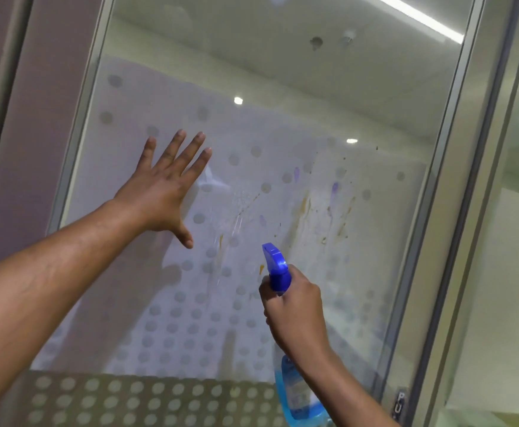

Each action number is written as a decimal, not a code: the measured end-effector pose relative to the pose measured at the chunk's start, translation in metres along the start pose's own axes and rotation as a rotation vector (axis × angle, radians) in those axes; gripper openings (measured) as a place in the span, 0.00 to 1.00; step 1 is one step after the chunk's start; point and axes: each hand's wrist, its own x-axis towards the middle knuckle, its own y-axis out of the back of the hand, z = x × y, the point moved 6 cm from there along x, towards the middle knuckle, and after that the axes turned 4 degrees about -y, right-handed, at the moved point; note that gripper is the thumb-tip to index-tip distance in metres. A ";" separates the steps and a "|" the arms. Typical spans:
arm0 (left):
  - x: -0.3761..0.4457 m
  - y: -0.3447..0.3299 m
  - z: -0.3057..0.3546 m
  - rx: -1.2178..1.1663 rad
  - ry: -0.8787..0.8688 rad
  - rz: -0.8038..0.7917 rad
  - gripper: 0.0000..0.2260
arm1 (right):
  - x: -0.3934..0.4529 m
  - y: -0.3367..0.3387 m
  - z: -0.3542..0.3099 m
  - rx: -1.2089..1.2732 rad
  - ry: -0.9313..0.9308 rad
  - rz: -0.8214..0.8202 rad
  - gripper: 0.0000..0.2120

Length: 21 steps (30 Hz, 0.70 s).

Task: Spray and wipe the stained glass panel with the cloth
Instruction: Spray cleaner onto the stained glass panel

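Note:
A tall glass panel [283, 118] in a metal frame fills the view, frosted with a pattern of grey dots. Brown, yellow and purple stains [307, 208] streak its middle right, with wet droplets just left of them. My left hand [165, 192] lies flat on the glass, fingers spread, left of the stains. My right hand [295, 309] grips a blue spray bottle [278, 269] by its trigger head, the nozzle pointing up at the stained area; the clear bottle body with blue liquid shows below my wrist. No cloth is in view.
The metal door frame [455, 180] runs down the right side, with a small "PU" label [401, 402] near its bottom. Another glass pane [517, 241] lies further right. A wall panel [21, 118] borders the left. Ceiling lights reflect in the glass.

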 end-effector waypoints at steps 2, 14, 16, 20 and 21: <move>0.001 0.000 -0.001 -0.002 0.000 0.003 0.81 | -0.009 -0.006 0.008 -0.001 -0.023 -0.017 0.13; 0.010 -0.009 -0.005 0.012 -0.024 0.066 0.83 | 0.037 0.076 0.038 0.004 -0.092 0.242 0.08; 0.010 -0.009 -0.007 0.007 -0.019 0.076 0.83 | 0.055 0.098 0.030 0.015 -0.065 0.304 0.08; 0.010 -0.010 -0.010 0.011 -0.003 0.074 0.84 | 0.088 0.132 0.006 0.035 0.010 0.380 0.08; 0.010 -0.011 -0.010 0.011 -0.001 0.075 0.84 | 0.096 0.139 0.000 0.023 0.024 0.399 0.09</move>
